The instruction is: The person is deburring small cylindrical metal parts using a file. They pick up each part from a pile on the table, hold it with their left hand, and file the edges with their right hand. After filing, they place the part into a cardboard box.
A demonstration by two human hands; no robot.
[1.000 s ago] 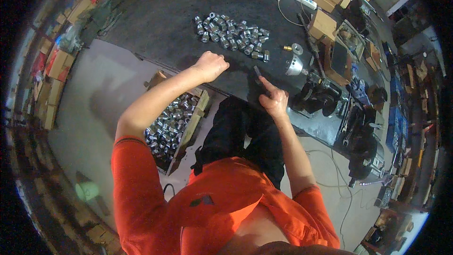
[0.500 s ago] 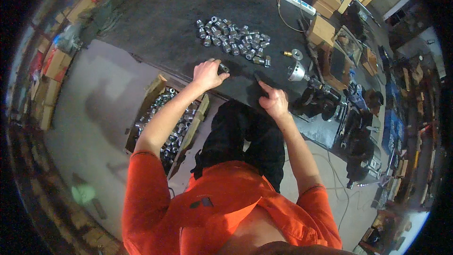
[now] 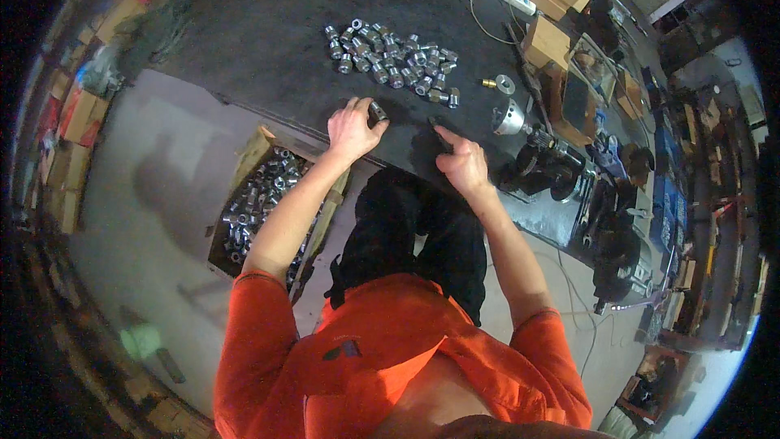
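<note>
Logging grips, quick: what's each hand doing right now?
Left hand: closed on a metal fitting.
Right hand: closed around a slim tool, mostly hidden.

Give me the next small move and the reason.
Probably bring the left hand toward the right hand: the left holds a fitting, the right seems to hold a slim dark tool, and a gap separates them.

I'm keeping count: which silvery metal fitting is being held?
The fitting in the left hand, apart from the pile on the dark table; the other visible ones lie in that pile or the wooden box.
</note>
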